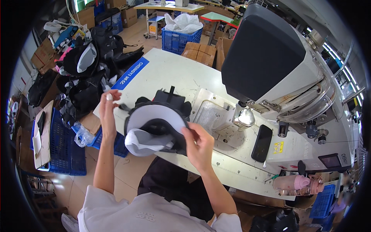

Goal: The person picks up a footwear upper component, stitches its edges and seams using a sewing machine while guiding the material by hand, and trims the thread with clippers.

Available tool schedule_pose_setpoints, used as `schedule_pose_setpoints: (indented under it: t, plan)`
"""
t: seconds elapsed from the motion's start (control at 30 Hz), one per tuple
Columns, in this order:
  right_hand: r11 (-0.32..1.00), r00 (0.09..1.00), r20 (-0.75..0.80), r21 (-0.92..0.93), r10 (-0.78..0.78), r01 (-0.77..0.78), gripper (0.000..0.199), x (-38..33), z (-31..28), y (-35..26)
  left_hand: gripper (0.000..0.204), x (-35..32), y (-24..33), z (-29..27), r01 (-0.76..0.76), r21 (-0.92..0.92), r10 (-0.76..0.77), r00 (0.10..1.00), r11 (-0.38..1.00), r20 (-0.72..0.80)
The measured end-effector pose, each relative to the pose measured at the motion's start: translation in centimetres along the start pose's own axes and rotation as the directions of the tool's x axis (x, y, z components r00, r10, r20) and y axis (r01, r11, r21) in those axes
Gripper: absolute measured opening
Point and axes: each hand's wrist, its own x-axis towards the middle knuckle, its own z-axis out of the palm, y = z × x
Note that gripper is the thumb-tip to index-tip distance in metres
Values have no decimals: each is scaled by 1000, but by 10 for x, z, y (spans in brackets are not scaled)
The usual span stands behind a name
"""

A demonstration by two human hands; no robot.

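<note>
Big industrial sewing machine (278, 65) on white worktop (170, 73). Black-and-white curved fabric piece (154, 129) held above worktop's near edge, right hand (199, 145) pinching its rim. Left hand (108, 104) raised beside it, fingertips closed on something small and white. Positioning stage, seemingly; next calls for aligning the piece.

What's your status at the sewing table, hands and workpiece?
Right hand pinching the black-and-white shoe upper at its edge. Left hand raised beside it, fingers closed on something small. Sewing machine to the right, nothing between.
</note>
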Motion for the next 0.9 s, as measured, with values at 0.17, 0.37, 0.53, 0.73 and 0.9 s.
schedule_pose_setpoints:
  t: [0.17, 0.37, 0.53, 0.73, 0.9]
  plan:
    - [864, 967, -206, 502, 147, -25, 17, -35, -40, 22, 67, -7, -8, 16, -110, -75, 132, 866, 991, 482]
    - [557, 907, -162, 825, 389, -91, 29, -91, -64, 71, 80, -33, 22, 77, 88, -233, 97, 727, 969, 680]
    - [683, 911, -309, 729, 272, 43, 34, -107, -82, 63, 72, -49, 36, 115, 255, -178, -15, 609, 950, 793]
    - [978, 803, -561, -148, -203, 144, 39, -81, -139, -67, 60, -58, 78, 122, 65, -152, 90, 563, 986, 821]
    - [957, 911, 298, -26, 285, -290, 31, -40, -112, -93, 49, -50, 103, 150, 19, -101, 82, 447, 995, 891]
